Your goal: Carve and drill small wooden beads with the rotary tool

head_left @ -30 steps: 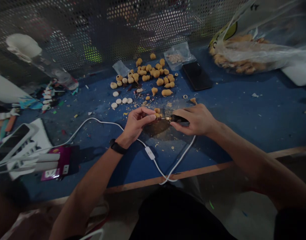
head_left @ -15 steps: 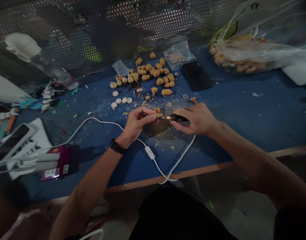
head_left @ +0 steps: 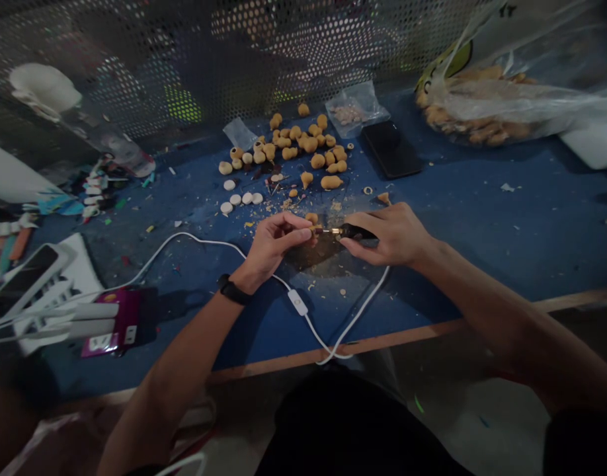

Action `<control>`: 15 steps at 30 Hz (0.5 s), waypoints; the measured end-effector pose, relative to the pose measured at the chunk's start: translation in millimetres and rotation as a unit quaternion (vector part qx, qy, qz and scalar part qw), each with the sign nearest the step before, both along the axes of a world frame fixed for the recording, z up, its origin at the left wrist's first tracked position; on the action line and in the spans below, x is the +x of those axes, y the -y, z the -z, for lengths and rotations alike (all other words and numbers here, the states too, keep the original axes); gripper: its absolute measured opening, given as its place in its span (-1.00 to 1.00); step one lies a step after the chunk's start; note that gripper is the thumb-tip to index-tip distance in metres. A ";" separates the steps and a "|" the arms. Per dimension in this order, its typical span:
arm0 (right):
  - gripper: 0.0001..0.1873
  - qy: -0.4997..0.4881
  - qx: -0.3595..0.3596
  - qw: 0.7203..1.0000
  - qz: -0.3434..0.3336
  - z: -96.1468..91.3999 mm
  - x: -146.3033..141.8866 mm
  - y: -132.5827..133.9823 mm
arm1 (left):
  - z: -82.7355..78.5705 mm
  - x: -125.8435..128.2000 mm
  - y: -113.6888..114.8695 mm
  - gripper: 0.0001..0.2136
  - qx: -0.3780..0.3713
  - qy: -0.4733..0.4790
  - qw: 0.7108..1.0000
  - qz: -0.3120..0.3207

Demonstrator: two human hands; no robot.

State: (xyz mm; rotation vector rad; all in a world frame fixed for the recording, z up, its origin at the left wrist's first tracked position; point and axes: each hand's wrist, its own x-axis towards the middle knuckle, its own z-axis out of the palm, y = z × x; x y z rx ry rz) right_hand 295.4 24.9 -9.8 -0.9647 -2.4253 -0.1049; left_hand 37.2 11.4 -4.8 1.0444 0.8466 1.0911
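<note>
My right hand (head_left: 387, 235) grips a black rotary tool (head_left: 356, 231), its brass collet (head_left: 336, 231) and thin metal shaft pointing left. A small reddish-brown bit tip (head_left: 319, 231) sits at the shaft's end. The thumb and fingers of my left hand (head_left: 281, 241) are pinched at that tip; whatever lies deeper between them is hidden. Just behind the left fingertips shows a small tan gourd (head_left: 311, 217), partly covered; whether the fingers touch it I cannot tell. Beyond the hands lie several small tan gourds (head_left: 310, 144), some with cut openings, and several white discs (head_left: 246, 198).
A white cord with an inline switch (head_left: 297, 302) loops across the blue table (head_left: 482, 225). Around are a black phone (head_left: 391, 149), small plastic bags (head_left: 353, 106), a large bag of gourds (head_left: 482, 109), a purple box (head_left: 129, 311), a plastic bottle (head_left: 118, 142) and a perforated metal panel (head_left: 184, 59).
The reddish-brown tip shows more clearly between my left fingertips and the shaft. The tool has shifted very slightly right; both hands otherwise keep nearly the same pose.
</note>
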 end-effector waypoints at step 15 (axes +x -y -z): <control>-0.63 0.018 0.004 0.999 -0.027 1.4 -1.3 0.8 | 2.7 -1.8 -1.2 -0.68 -0.010 -0.010 1.000 -0.015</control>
